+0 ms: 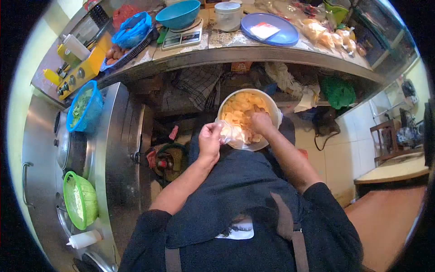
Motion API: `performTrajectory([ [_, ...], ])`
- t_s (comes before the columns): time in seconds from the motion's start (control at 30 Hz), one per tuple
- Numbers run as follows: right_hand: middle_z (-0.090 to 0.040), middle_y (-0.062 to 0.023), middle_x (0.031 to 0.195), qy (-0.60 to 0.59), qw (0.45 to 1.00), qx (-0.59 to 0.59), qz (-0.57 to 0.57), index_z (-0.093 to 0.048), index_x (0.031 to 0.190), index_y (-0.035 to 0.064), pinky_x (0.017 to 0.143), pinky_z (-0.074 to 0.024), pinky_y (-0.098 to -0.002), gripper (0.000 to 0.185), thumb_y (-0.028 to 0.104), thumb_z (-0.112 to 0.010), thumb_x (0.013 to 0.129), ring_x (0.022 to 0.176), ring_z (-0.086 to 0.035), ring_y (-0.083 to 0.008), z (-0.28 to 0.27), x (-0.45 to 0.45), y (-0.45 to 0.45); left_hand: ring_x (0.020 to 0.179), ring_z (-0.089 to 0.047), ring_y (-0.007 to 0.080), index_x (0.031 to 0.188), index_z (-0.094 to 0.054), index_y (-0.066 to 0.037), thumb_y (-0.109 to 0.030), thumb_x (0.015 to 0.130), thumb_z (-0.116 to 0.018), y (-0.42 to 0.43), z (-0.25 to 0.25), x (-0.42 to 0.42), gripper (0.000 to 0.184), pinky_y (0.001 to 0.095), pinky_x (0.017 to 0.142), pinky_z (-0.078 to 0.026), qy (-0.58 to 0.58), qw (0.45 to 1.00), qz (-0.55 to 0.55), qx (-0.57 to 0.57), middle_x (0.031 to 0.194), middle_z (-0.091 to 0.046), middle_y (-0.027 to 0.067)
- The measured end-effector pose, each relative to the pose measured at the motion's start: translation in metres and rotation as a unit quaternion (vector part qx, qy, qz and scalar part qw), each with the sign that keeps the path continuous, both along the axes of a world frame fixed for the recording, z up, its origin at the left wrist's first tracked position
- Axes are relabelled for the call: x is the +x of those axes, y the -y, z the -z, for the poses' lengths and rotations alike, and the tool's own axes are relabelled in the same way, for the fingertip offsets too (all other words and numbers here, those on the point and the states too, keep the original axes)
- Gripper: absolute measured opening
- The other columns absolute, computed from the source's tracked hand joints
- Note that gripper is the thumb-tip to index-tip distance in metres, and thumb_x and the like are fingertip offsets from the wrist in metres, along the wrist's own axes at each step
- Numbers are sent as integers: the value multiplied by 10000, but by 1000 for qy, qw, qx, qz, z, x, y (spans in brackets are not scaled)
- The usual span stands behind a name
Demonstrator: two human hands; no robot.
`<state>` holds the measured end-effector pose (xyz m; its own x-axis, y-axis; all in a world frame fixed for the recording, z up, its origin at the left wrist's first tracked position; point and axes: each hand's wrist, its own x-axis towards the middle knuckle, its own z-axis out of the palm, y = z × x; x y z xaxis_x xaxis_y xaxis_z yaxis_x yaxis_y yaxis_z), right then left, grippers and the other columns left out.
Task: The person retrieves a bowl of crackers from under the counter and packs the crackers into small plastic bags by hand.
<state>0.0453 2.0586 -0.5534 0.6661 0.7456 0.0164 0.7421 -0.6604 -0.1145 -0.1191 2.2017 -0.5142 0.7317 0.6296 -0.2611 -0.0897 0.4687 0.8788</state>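
Observation:
A round white tub (277, 119) sits at my lap, filled with thin round yellow slices (238, 103) that look like chips. My left hand (209, 141) is at the tub's left rim, with thumb and fingers pinched on a small clear plastic bag (228, 132). The bag hangs over the near left side of the tub, and I cannot tell how much is in it. My right hand (261, 121) reaches in over the right rim. Its fingers curl down among the slices, and their tips are partly hidden there.
On the counter ahead are a kitchen scale (183, 37) under a blue bowl (178, 14), a lidded tub (228, 17), a blue plate (281, 32) and filled bags (324, 34). Left stand a blue basket (93, 111) and green basket (90, 201). A wooden chair (387, 140) is right.

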Motion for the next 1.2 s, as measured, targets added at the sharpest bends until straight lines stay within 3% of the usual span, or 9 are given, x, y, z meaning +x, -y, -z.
performTrajectory([
  [0.2, -662, -205, 907, -112, 985, 115, 57, -682, 807, 25, 773, -517, -407, 151, 75, -646, 669, 873, -645, -336, 17, 9, 16, 569, -520, 76, 942, -515, -75, -189, 930, -587, -11, -5, -2, 135, 218, 484, -465, 52, 996, -48, -45, 755, -557, -1],
  [0.33, -671, -177, 823, -148, 965, 192, 99, -677, 853, 22, 738, -523, -389, 144, 96, -659, 730, 829, -653, -306, 20, 12, 19, 631, -548, 102, 958, -512, -86, -178, 929, -585, -12, -11, -4, 121, 254, 561, -516, 73, 994, -38, -74, 791, -556, 12],
  [0.5, -670, -116, 859, -310, 870, 348, 158, -655, 900, -1, 666, -518, -310, 227, 200, -710, 810, 735, -634, -191, -30, -11, 39, 752, -605, 157, 993, -507, -94, -154, 934, -564, -17, -15, -3, 102, 317, 689, -560, 57, 990, 42, -121, 914, -585, 52],
  [0.63, -648, -48, 838, -530, 672, 488, 170, -616, 982, 4, 640, -496, -223, 268, 205, -719, 838, 714, -597, -92, -63, -28, 50, 875, -643, 281, 1089, -466, -65, -133, 953, -505, -7, -12, 1, 157, 436, 783, -571, 52, 985, 115, -120, 1046, -587, 127],
  [0.73, -649, -42, 841, -383, 774, 503, 29, -630, 932, 13, 620, -496, -233, 246, 207, -733, 823, 699, -590, -86, -93, -51, 32, 871, -641, 292, 1110, -457, -58, -130, 953, -503, 0, -25, 1, 179, 445, 792, -570, 43, 974, 162, -154, 1067, -573, 139],
  [0.77, -653, -49, 802, -298, 870, 391, 42, -642, 872, 23, 633, -502, -247, 205, 186, -744, 801, 696, -604, -98, -116, -62, 25, 873, -639, 282, 1125, -455, -60, -143, 952, -509, 2, -31, 1, 199, 430, 776, -571, 40, 972, 168, -159, 1071, -571, 140],
  [0.83, -665, -84, 771, -168, 919, 355, -39, -663, 841, 44, 669, -512, -306, 163, 188, -724, 795, 704, -640, -165, -105, -66, 10, 879, -634, 272, 1117, -458, -64, -151, 938, -538, 4, -34, 0, 214, 431, 775, -566, 49, 969, 184, -159, 1064, -572, 133],
  [1.0, -683, -134, 856, -213, 912, 350, 14, -705, 909, 66, 705, -518, -378, 157, 151, -673, 781, 739, -650, -298, -74, -36, 6, 727, -618, 169, 1048, -476, -83, -80, 864, -654, 0, -21, -4, 256, 375, 695, -567, 21, 986, 128, -105, 912, -583, 61],
  [1.2, -685, -138, 843, -103, 993, 56, 20, -715, 849, 125, 701, -528, -401, 135, 133, -612, 763, 792, -666, -284, 1, -32, 24, 653, -569, 133, 957, -507, -92, -79, 869, -643, -8, -14, -4, 162, 321, 655, -550, 53, 991, 26, -121, 818, -580, 41],
])
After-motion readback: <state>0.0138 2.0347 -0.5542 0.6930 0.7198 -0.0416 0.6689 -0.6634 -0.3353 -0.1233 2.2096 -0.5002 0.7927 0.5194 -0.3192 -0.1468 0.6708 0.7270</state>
